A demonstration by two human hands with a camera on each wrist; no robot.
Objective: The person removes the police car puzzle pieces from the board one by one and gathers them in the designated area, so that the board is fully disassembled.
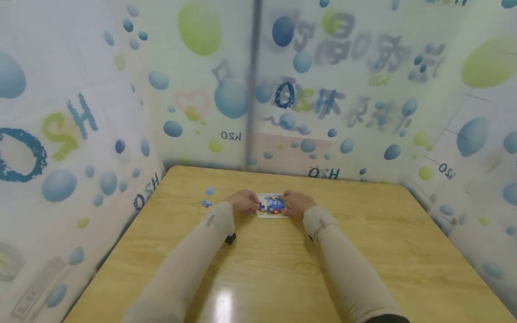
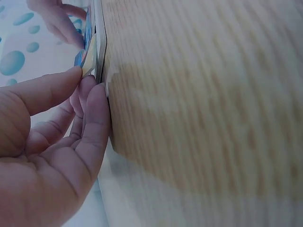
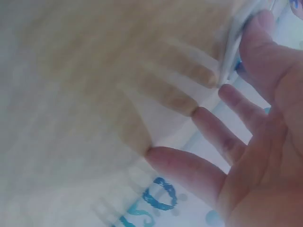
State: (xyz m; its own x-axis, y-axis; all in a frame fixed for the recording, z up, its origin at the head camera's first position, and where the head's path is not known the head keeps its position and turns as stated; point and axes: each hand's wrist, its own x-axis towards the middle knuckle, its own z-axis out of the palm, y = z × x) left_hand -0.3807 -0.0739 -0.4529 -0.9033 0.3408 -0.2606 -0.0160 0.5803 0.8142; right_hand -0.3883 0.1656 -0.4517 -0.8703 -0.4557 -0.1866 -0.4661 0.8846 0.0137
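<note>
We note left hand (image 1: 243,201) pinching a small, flat blue-and-yellow jigsaw piece (image 2: 89,57); right hand (image 1: 300,204) ungripped, fingers spread, thumb against the white-bordered rectangular picture puzzle (image 1: 271,216) between both hands. Two blue jigsaw pieces (image 1: 206,203) lie left of the left hand.

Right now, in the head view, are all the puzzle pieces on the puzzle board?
No, a far blue piece and a nearer blue piece lie on the table, left of the left hand.

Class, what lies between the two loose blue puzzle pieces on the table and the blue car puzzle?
In the head view, the person's left hand, with a bare strip of wooden table between it and the loose pieces.
</note>
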